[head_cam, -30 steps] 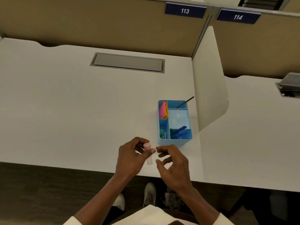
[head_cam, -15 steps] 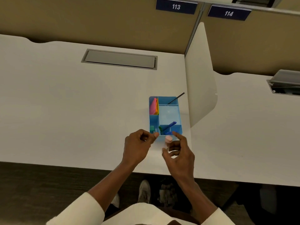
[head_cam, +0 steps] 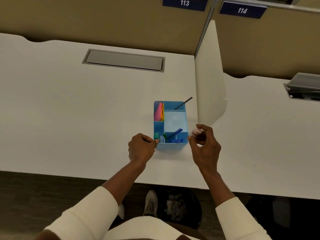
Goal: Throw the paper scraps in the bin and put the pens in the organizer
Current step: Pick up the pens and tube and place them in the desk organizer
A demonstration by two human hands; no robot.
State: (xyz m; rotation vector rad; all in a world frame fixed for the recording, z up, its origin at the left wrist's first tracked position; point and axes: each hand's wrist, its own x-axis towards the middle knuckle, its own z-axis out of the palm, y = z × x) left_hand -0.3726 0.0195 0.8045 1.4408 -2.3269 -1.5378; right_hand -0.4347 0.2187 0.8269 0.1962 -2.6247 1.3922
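A light blue organizer [head_cam: 170, 124] with several compartments stands on the white desk [head_cam: 69, 110], close to the near edge and just beside the white divider panel [head_cam: 210, 80] at its 3 o'clock. Its far-left compartment holds upright pink and orange sheets [head_cam: 160, 112], a thin dark stick [head_cam: 183, 103] leans out of the far-right one toward 1 o'clock, and the near compartments hold blue pens [head_cam: 175, 135], a green pen [head_cam: 164, 136] and a small green block [head_cam: 156, 135]. The right hand [head_cam: 205, 146] pinches a short pale pink capped pen [head_cam: 196, 131] between thumb and fingertips, just off the organizer's near-right corner at 4 o'clock. The left hand [head_cam: 141, 147] is curled into a loose fist, its fingertips touching the organizer's near-left corner at 8 o'clock; whether it holds anything I cannot tell. Under the desk at 6 o'clock sits a dark bin [head_cam: 180, 207] with crumpled scraps inside.
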